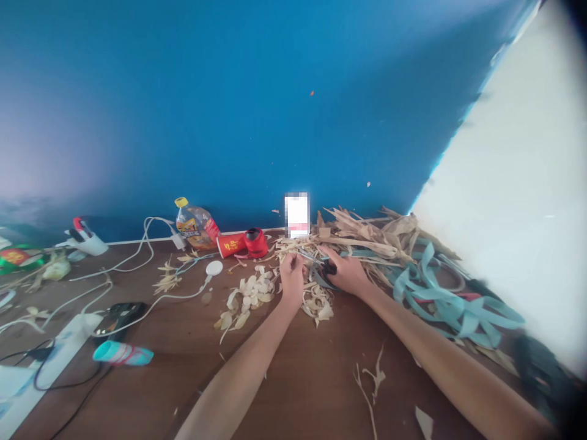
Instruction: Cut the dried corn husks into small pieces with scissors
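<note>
My right hand (347,270) is closed around the dark handles of a pair of scissors (312,258), whose metal blades point left. Close to the blade tips, my left hand (292,275) is closed in a pinch; what lies between its fingers is too small to make out. Dried husk strips (362,235) are heaped just behind and to the right of both hands. Pale cut husk pieces (252,290) lie in a pile left of my left hand, and curled scraps (320,302) lie between my wrists.
A blurred-out bright screen (297,214) stands against the blue wall. To the left are a drink bottle (197,226), a red can (255,242), white cables (174,297), a teal roll (123,354) and a power strip (55,366). Light-blue ribbon (440,299) lies tangled at the right.
</note>
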`<state>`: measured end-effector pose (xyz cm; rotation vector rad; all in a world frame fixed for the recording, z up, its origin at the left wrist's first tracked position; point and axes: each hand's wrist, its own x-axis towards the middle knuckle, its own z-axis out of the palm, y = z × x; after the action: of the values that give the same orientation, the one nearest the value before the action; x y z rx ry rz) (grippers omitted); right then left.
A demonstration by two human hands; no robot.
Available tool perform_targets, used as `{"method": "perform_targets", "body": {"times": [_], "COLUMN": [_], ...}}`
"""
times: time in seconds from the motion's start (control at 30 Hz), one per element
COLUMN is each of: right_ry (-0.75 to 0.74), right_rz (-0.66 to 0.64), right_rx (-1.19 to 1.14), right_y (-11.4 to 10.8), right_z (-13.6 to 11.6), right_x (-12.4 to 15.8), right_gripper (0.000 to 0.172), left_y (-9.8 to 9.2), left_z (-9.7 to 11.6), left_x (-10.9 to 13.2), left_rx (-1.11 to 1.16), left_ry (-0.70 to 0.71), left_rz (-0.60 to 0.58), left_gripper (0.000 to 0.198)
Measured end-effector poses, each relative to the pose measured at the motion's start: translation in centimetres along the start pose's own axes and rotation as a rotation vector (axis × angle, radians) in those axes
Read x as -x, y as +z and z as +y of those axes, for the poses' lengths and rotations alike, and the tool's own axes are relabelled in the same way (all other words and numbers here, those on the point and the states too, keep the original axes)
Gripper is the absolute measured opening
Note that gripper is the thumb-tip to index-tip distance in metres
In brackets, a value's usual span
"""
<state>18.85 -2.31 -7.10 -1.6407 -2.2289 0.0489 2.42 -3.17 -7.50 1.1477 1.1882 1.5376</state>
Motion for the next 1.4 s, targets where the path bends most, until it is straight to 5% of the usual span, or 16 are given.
{"method": "perform_targets", "body": {"times": [1.4], "right_ry": [-0.004], "right_rz": [-0.04], "right_rx": [0.046], "right_y": [-0.03], "right_z": [-0.19], "right_x": [-0.02], "right_gripper": [0.072], "left_y": [0.02], "left_z": [-0.05], "left_x": [0.08], "left_rx": [0.017], "left_ry": [-0.029], "left_rz": [0.045], "left_gripper": [0.024]}}
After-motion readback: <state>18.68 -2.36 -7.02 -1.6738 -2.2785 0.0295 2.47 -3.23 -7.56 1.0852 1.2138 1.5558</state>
